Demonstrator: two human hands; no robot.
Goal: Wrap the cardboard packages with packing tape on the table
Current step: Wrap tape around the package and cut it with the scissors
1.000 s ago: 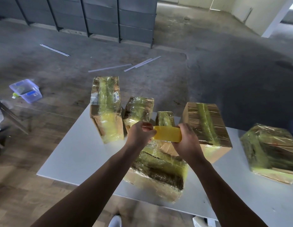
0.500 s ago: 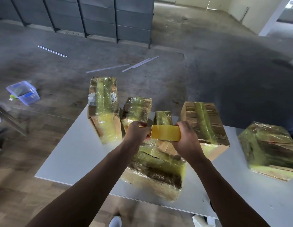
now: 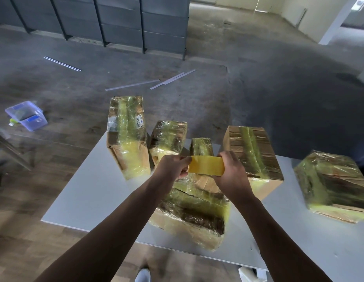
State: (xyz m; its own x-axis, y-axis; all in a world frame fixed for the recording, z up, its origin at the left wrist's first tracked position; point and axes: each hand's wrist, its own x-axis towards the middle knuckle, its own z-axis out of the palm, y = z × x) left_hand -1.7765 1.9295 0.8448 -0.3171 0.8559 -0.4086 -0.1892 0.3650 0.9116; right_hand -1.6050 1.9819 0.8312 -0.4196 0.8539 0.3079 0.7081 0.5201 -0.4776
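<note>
— Above the near box (image 3: 193, 214) on the bench (image 3: 91, 192), that's where the tape (image 3: 206, 165) is, held up between both hands.
— Who's got it?
— The right hand (image 3: 231, 177) is curled round the roll's right side. The left hand (image 3: 173, 169) pinches its left edge, probably the loose end.
— And the box?
— Straight below them. The yellow band runs left to right, so I'd guess the left hand pulls leftward. Both hands look equally near.
</note>
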